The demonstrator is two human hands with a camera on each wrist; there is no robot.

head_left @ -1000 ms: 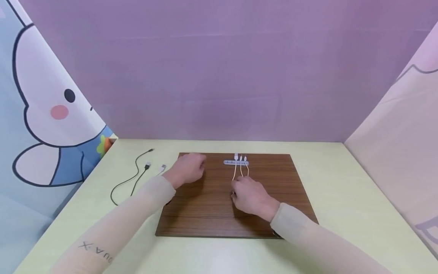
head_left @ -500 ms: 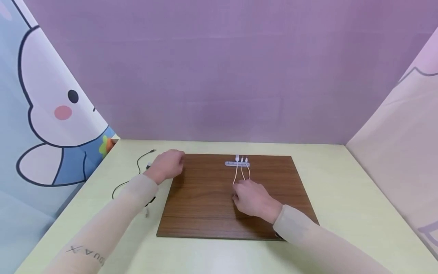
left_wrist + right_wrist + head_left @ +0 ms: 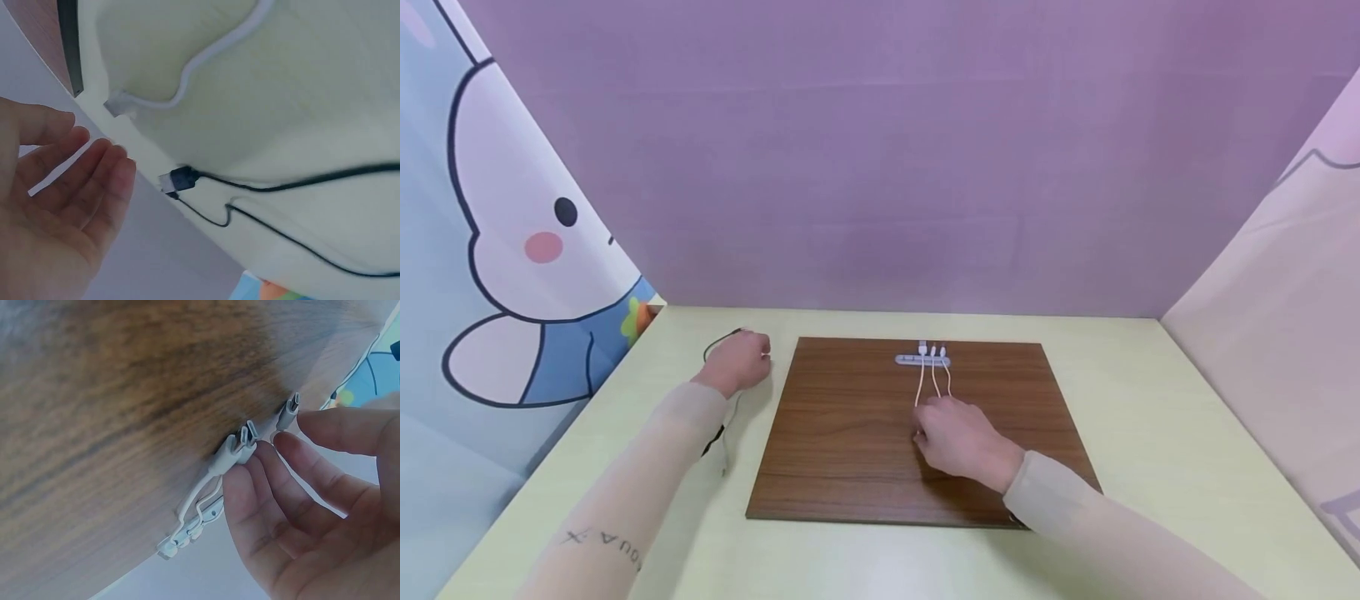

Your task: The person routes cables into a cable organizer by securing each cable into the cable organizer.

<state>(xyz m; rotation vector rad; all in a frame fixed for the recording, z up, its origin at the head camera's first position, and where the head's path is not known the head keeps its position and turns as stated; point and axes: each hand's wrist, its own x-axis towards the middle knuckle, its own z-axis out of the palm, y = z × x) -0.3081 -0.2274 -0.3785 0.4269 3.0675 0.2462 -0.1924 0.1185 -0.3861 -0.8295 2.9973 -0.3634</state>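
Observation:
My left hand (image 3: 741, 363) hovers over the table left of the board, fingers relaxed and holding nothing. In the left wrist view its fingertips are near the plug of a loose white cable (image 3: 215, 53) and a black USB plug (image 3: 181, 179). My right hand (image 3: 962, 437) is low over the brown wooden board (image 3: 842, 417). Its thumb and a fingertip pinch one white USB-C connector (image 3: 288, 414), while other fingers rest against two more white connectors (image 3: 223, 456). These white cables run to a pale cable clip strip (image 3: 904, 360) at the board's far side.
A thin black cable (image 3: 300, 240) lies on the pale table (image 3: 1150, 467), partly hidden by my left arm in the head view. A purple backdrop (image 3: 880, 208) stands behind, with printed cloth (image 3: 497, 250) along the left.
My left hand has moved left, off the board and over the loose cables. My right hand stays at the white connectors; the head view has shifted slightly.

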